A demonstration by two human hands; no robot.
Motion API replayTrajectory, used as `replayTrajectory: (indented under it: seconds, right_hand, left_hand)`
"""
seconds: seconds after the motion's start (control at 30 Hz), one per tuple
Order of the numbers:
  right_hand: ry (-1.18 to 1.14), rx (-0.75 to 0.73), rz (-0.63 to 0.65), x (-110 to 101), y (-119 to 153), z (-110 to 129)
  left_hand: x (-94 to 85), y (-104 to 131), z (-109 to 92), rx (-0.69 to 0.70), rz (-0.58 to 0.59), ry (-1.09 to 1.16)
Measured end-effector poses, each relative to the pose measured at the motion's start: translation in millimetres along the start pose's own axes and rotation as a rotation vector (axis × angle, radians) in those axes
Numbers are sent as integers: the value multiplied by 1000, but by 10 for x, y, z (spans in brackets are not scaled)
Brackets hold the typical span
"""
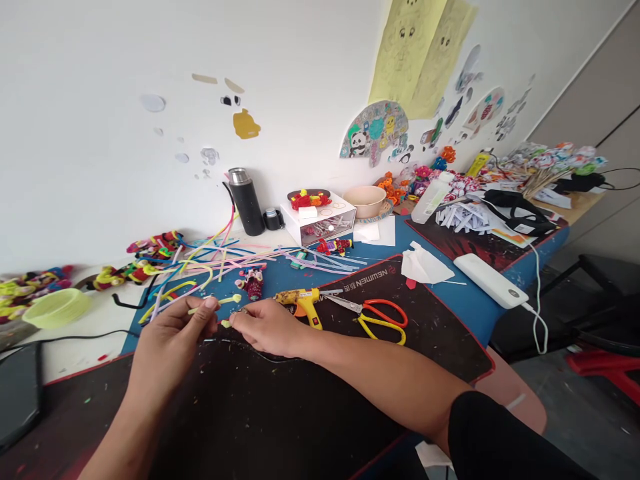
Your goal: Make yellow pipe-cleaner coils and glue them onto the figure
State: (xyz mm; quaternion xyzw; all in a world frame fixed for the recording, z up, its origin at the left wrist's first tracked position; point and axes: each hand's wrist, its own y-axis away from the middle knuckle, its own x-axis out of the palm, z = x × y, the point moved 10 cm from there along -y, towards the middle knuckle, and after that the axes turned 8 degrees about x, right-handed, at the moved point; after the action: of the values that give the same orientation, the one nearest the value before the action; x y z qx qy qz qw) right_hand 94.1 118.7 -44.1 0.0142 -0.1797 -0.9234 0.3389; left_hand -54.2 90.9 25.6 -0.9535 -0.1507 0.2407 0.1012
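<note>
Between the thumb and fingers of my left hand (183, 327) is a pale yellow-green pipe cleaner (227, 301), its curled tip pointing right. My right hand (270, 327) is pinched close beside it; a small pale yellow-green bit (226, 324) shows at its fingertips, and what exactly the fingers grip is hidden. Just past my right hand lies a yellow glue gun (311, 307). To the right of that, scissors (383, 317) with red and yellow handles rest on the black mat (240, 413). A small dark red pipe-cleaner figure (253, 283) is behind my hands.
Loose pipe cleaners (210, 257) spread along the back left. Against the wall stand a black thermos (247, 203), a white drawer box (320, 220) and a beige bowl (364, 201). A white power bank (490, 280) with its cable sits right; a dark device (20, 393) lies left.
</note>
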Motion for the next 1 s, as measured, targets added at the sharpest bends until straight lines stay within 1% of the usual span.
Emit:
replayTrajectory:
  seconds: [0.23,0.4,0.53,0.77,1.0]
  right_hand:
    - [0,-9,-13,-13,-33,-33]
    - [-28,-5,-5,-7,-54,-62]
    - [-84,-21,3,-2,-52,-28]
    - [-133,24,3,18,-14,19]
    - [-130,17,18,32,-29,-19]
  left_hand:
    - [18,-16,13,4,20,-5]
    - [19,-14,52,-23,22,-5]
    - [18,-5,75,-49,17,-3]
    - [30,-5,114,-61,15,1]
    - [41,-11,162,-80,26,-16]
